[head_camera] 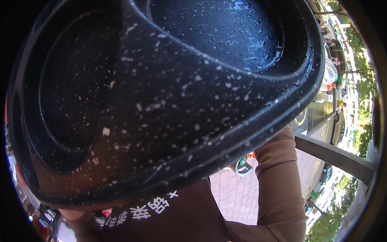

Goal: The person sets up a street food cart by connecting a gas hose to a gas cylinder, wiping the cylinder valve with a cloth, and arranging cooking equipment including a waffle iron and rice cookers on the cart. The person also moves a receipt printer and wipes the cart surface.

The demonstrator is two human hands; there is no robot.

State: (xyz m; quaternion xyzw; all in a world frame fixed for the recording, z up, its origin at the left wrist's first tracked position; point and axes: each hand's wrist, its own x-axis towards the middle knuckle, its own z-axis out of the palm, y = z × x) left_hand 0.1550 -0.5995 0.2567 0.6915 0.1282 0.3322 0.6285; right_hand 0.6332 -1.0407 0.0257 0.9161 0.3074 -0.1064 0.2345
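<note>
A black compartment tray (181, 99) fills most of the view, very close to the camera. Its moulded surface is speckled with pale bits, and wet drops shine in the upper hollow (217, 36). At the tray's far left edge, fingers of my left hand (20, 177) grip the rim; the rest of that hand is behind it. My right arm, in a brown ribbed sleeve (281, 181), reaches up behind the tray's right side. The right hand itself is hidden there. Below the tray shows a dark brown garment front (181, 217) bearing white writing.
A grey bar (332, 155) crosses at the right. Beyond stands a counter (325, 109) with a ring-marked dark surface (300, 118) and a clear plastic bag (330, 72). Pinkish paving (235, 196) lies below, near a round object with a green centre (242, 165). Parked cars and trees (344, 214) line the right rim.
</note>
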